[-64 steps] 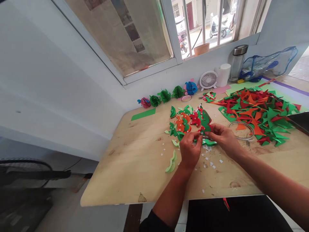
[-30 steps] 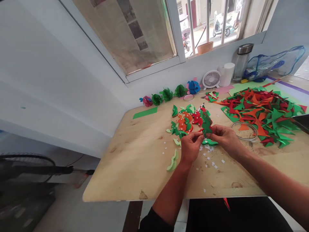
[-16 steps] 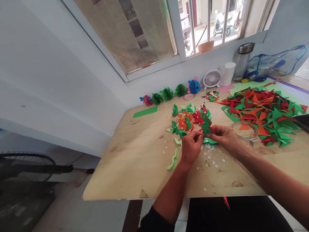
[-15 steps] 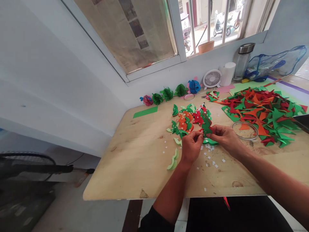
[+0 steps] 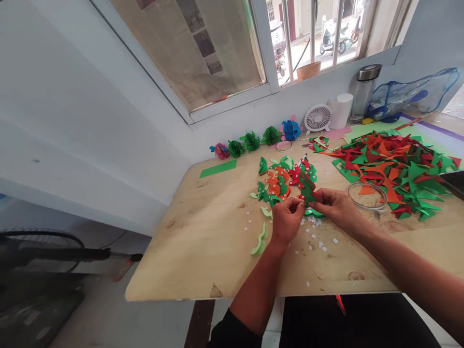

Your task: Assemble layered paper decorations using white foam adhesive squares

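A folded green and red paper cutout (image 5: 307, 187) stands up between my fingers, just above the table. My right hand (image 5: 335, 207) pinches its lower right side between thumb and fingers. Thumb and fingertips of my left hand (image 5: 288, 220) are pressed together at the cutout's lower left edge; what they grip is too small to tell. Several small white squares (image 5: 314, 221) lie below and between the hands. Folded orange cutouts (image 5: 272, 182) and a green one (image 5: 262, 166) lie behind the left hand, many dotted with white squares. A pale green wavy cutout (image 5: 260, 241) rests left of my left wrist.
A large heap of paper scraps (image 5: 391, 169) covers the right side. A tape roll (image 5: 368, 207) lies beside my right hand. Along the wall stand paper figures (image 5: 251, 140), a small fan (image 5: 318, 118) and a glass bottle (image 5: 360, 96). The table's front edge (image 5: 174, 299) is near.
The green and red cutout has tilted and shifted slightly left. My right fingers have moved a little with it; the left hand stays almost in place.
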Demonstrator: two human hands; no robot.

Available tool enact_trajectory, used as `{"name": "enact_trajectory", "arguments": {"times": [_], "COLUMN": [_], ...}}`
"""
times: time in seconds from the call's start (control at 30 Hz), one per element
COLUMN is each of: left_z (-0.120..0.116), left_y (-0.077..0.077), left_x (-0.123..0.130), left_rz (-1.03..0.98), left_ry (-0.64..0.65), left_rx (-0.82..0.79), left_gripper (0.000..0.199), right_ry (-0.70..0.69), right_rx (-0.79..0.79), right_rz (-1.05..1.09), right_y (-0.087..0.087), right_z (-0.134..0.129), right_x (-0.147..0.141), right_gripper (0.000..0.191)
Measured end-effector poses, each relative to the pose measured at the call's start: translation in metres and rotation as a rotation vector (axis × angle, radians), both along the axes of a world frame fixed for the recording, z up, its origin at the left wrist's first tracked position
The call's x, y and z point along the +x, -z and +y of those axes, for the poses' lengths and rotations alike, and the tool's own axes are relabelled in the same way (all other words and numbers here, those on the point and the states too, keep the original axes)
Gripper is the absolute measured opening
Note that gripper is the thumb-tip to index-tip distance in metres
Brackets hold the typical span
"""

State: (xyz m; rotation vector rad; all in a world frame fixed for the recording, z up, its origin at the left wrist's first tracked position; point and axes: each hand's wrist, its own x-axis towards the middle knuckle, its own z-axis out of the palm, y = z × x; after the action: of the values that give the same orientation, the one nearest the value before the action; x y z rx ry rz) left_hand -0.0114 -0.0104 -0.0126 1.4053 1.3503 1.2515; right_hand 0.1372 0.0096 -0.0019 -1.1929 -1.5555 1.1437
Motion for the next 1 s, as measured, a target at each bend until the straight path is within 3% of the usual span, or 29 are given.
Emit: {"name": "enact_trajectory", "arguments": {"times": [0.2, 0.5, 0.8, 0.9, 1.0], "left_z": [-0.0010, -0.0033, -0.0006, -0.0023, -0.0048], "left_y": [-0.0016, -0.0045, 0.0004, -0.0025, -0.0037], "left_x": [0.0008, 0.0068, 0.0053, 0.0038, 0.0042], "left_rz": [-0.057, -0.025, -0.020, 0.071, 0.311], "left_ry": [0.020, -0.036, -0.033, -0.043, -0.118], "left_rx": [-0.024, -0.007, 0.009, 0.065, 0.260], "left_gripper": [0.025, 0.019, 0.021, 0.022, 0.018], "right_ry": [-0.011, 0.035, 0.015, 0.031, 0.066], "right_rx": [-0.025, 0.054, -0.099, -0.151, -0.147], "right_rz": [0.044, -0.089, 0.135, 0.199, 0.185], "right_y": [-0.0031, 0.0003, -0.0018, -0.0027, -0.0030], "right_z": [-0.0003, -0.0005, 0.0006, 0.0013, 0.0019], "right_x": [0.0002, -0.0003, -0.0011, 0.0003, 0.0015], "right_gripper": [0.026, 0.024, 0.032, 0.035, 0.036]}}
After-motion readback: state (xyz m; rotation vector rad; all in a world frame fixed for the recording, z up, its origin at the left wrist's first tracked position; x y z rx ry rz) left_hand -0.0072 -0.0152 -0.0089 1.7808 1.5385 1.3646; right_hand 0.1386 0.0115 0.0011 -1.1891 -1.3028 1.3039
